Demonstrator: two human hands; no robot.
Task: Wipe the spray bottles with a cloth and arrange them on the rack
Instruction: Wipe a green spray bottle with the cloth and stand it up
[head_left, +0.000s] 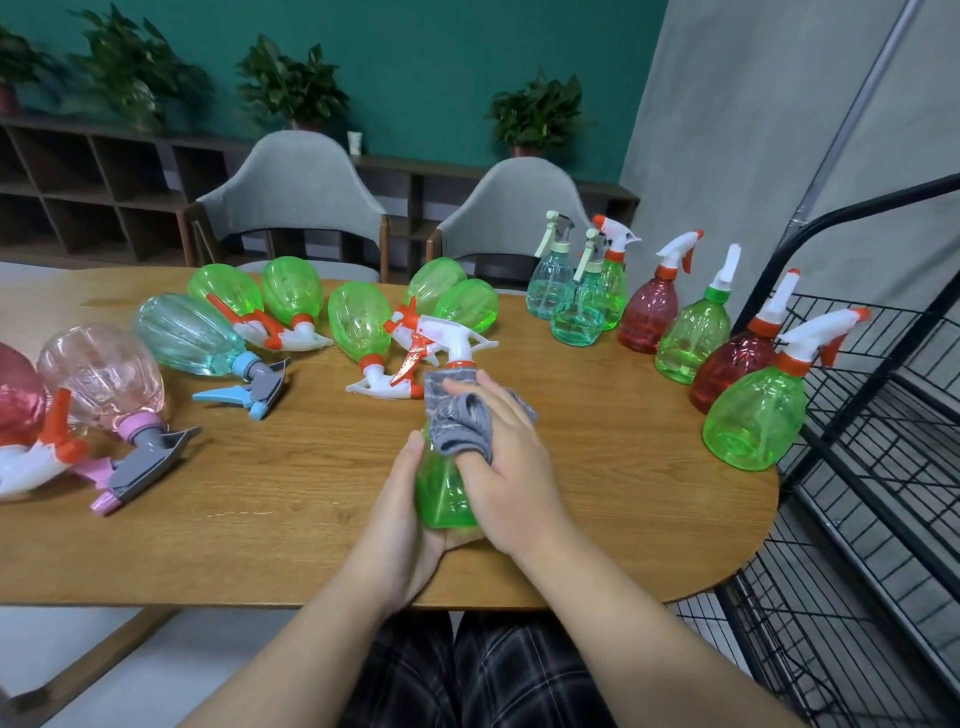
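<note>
A green spray bottle (444, 493) with a white and orange trigger head is tilted away from me over the wooden table (291, 499). My left hand (402, 512) grips its base from the left and below. My right hand (506, 467) holds a grey cloth (460, 421) wrapped against the bottle's upper body and neck. Several bottles lie on their sides at the left and middle, among them a pink one (104, 376) and a teal one (187, 335). Several more stand upright along the right edge, the nearest green (753, 415). The black wire rack (878, 467) stands to the right.
Two grey chairs (296, 192) stand behind the table. A dark shelf unit with potted plants (291, 83) lines the teal back wall. A grey curtain hangs behind the rack. My legs in plaid trousers show below the table edge.
</note>
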